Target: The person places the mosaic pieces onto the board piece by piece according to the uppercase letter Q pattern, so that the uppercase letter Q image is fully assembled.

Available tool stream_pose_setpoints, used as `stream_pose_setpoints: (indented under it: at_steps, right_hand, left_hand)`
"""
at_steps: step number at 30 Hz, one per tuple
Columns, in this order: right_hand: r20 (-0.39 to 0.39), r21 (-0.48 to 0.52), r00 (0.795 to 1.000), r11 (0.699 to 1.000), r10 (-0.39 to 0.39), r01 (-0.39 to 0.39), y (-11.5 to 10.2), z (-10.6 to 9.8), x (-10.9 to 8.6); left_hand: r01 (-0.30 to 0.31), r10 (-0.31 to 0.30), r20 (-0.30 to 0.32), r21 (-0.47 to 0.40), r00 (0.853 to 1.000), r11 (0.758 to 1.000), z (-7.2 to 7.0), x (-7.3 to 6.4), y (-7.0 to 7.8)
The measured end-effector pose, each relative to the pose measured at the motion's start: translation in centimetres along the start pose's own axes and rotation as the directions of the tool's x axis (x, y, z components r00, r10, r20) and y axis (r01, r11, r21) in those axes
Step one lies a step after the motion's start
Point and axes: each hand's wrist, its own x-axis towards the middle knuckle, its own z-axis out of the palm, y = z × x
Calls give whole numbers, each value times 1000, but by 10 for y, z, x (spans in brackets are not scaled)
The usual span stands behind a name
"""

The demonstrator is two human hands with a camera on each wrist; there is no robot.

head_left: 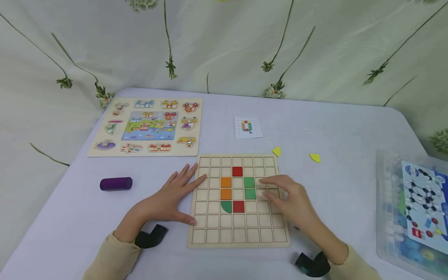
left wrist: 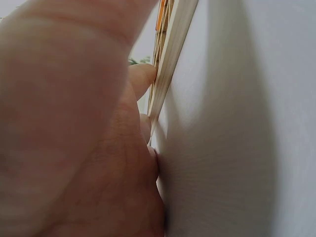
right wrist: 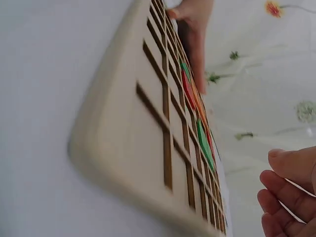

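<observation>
A wooden grid board (head_left: 214, 235) lies flat on the table. Set in its cells are red squares (head_left: 237, 171), orange squares (head_left: 226, 182), green squares (head_left: 249, 182) and a green quarter-circle piece (head_left: 226, 206). My left hand (head_left: 169, 196) rests at the board's left edge with fingers spread, thumb and fingertips touching the rim. Over the board's right part hovers my right hand (head_left: 293, 197), thumb and forefinger apart beside the green squares. In the right wrist view, no piece shows between the right hand's fingers (right wrist: 289, 190).
Two yellow quarter-circle pieces (head_left: 315, 158) lie beyond the board. A pattern card (head_left: 247, 128) sits at the back. Further left are a picture puzzle (head_left: 145, 128) and a purple cylinder (head_left: 116, 184). On the right stands a clear plastic box (head_left: 388, 245).
</observation>
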Motion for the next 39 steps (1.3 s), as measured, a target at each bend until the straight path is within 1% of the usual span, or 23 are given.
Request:
stream_pose_setpoints:
  at_steps: [2, 5, 8, 12, 18, 22, 26, 35, 39]
  right_hand:
    - [-62, -51, 997, 997, 50, -53, 11, -16, -5]
    - [-144, -133, 986, 985, 86, -105, 27, -34, -16]
    - [-183, -178, 974, 970, 131, -164, 37, -44, -27]
    - [-180, -187, 964, 955, 195, -228, 43, -48, -36]
    - [-136, -182, 957, 943, 257, -280, 44, -42, -34]
    - [-137, -196, 961, 944, 241, -265, 45, -36, -31]
    - [-173, -207, 963, 948, 206, -240, 46, -31, -30]
    - [-229, -218, 964, 959, 132, -183, 51, -28, -30]
    - [-241, -197, 964, 967, 112, -161, 52, -28, -31]
  left_hand:
    - [-1, 1, 1, 1, 1000, 1000, 0, 0, 0]
    - [-1, 1, 4, -1, 1000, 1000, 0, 0, 1]
    - [1, -1, 7, -4, 1000, 1000, 0, -1, 1]
    - [5, -5, 7, -1, 1000, 1000, 0, -1, 1]
    - [4, -4, 8, -3, 1000, 1000, 0, -1, 1]
    - [5, -5, 11, -2, 1000, 1000, -1, -1, 1]
    - [5, -5, 10, 3, 1000, 1000, 0, 0, 0]
    - [1, -1, 7, 14, 1000, 1000, 0, 0, -2]
    - [-7, 7, 9, 15, 1000, 1000, 0, 0, -2]
